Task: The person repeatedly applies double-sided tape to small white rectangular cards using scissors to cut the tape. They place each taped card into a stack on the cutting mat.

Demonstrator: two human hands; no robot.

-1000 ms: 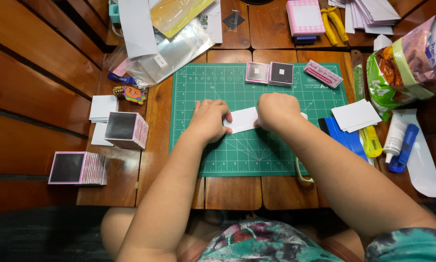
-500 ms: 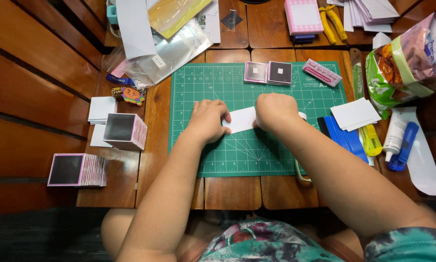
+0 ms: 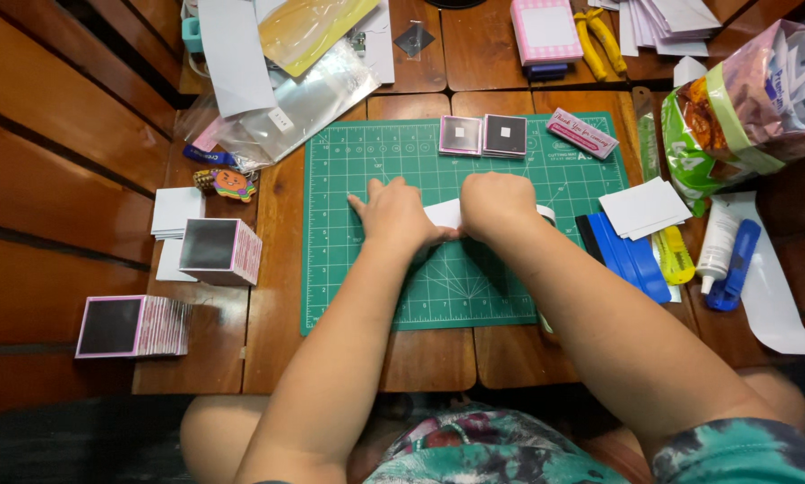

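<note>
Left hand (image 3: 393, 215) is laid palm-down on a white paper piece (image 3: 445, 213), fingers spread flat, pressing it; nothing is gripped. Right hand (image 3: 499, 204) is set on the same piece from the right, knuckles up, fingers curled down onto it; whether an edge is pinched can't be told. Hands are just beside each other, paper showing between them and at the right hand's far-right side.

Paper lies approx. mid-way on a green cutting mat (image 3: 375, 287), on a wooden table (image 3: 429, 358).

Far edge of mat: two small pink-framed squares (image 3: 483, 136), side by side; pink strip card (image 3: 581, 133) to their right. Right of mat: blue flat tool (image 3: 628, 253), stack of white cards (image 3: 644, 208), white tube (image 3: 716, 249). Left of mat: two stacks of pink-edged frames, one near the mat (image 3: 219, 251), one further left and nearer (image 3: 133, 326). Far left: clear plastic sleeves (image 3: 304, 99).
</note>
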